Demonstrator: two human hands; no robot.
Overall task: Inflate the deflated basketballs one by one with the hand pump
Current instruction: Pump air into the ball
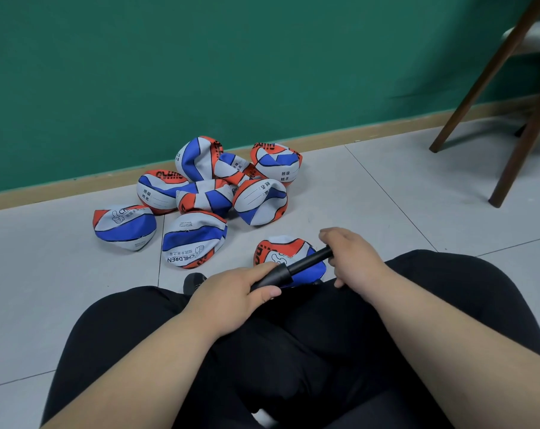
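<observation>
A black hand pump (pixel 290 269) lies slantwise above my lap. My left hand (pixel 234 292) grips its thick barrel at the lower left. My right hand (pixel 349 258) grips the thinner end at the upper right, fingers curled round it. Just behind the pump a deflated red, white and blue basketball (pixel 278 252) lies on the floor between my knees, partly hidden by the pump and my hands. Whether the pump's needle is in that ball I cannot tell. Several more deflated balls (pixel 200 193) of the same colours lie heaped by the wall.
Grey floor tiles (pixel 386 187) stretch to a wooden skirting board under a green wall (pixel 200 57). Dark wooden chair legs (pixel 522 128) stand at the right. My legs in black trousers (pixel 293 351) fill the foreground.
</observation>
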